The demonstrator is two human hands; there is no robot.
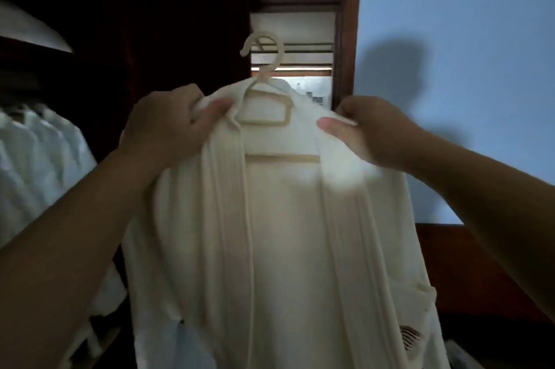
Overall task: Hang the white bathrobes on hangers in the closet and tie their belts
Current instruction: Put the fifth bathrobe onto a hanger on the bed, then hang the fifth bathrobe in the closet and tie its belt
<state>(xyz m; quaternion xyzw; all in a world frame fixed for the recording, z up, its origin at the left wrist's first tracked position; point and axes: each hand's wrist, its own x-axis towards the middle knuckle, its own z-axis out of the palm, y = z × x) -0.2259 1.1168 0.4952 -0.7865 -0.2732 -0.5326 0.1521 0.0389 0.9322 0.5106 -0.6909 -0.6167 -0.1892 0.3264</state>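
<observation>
Bathrobe [279, 233], cream-white, drapes open-fronted from a beige hanger [264, 104].

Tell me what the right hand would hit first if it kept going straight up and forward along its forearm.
Probably the brown door frame. The right hand points up and inward toward it while gripping the bathrobe shoulder; depth is unclear.

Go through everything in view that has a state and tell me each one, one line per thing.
Cream plastic hanger: inside the robe's shoulders, hook free, not on any rail.
White bathrobe: draped on the hanger, front open, held up.
Left hand: grips the robe's left shoulder.
Right hand: pinches the robe's right shoulder.
Dark wooden closet door: open.
Other white garments: hanging in the closet.
</observation>
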